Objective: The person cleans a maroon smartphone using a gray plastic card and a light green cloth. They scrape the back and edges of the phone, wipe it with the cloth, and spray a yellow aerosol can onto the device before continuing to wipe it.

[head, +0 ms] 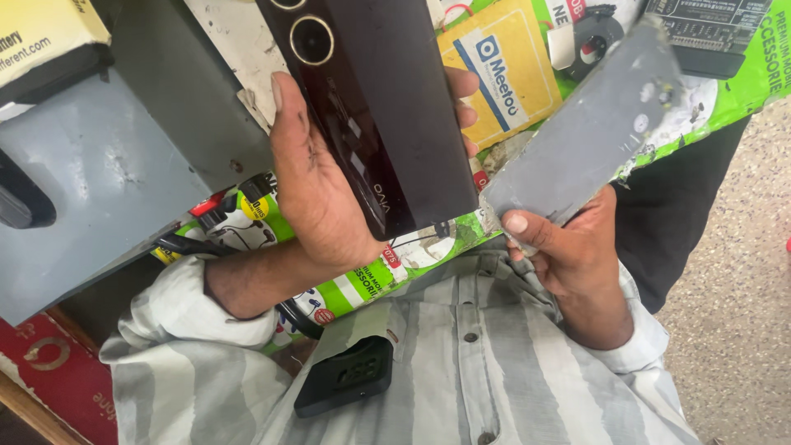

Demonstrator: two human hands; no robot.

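Striped shirt (pixel 461 371) fills the near edge, a black device (pixel 344 375) in its pocket. Above it, left hand (pixel 317 185) fingers wrap a dark glossy phone (pixel 387 107); right hand (pixel 577 251) fingers pinch a grey back panel (pixel 585 136). Beyond lies the green-covered bench (pixel 362 280).

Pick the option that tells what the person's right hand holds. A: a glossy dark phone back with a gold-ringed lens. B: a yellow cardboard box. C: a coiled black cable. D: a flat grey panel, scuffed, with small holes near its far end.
D: the right hand pinches the flat grey scuffed panel at its near end, while the glossy dark phone back with the gold-ringed lens sits in the left hand.
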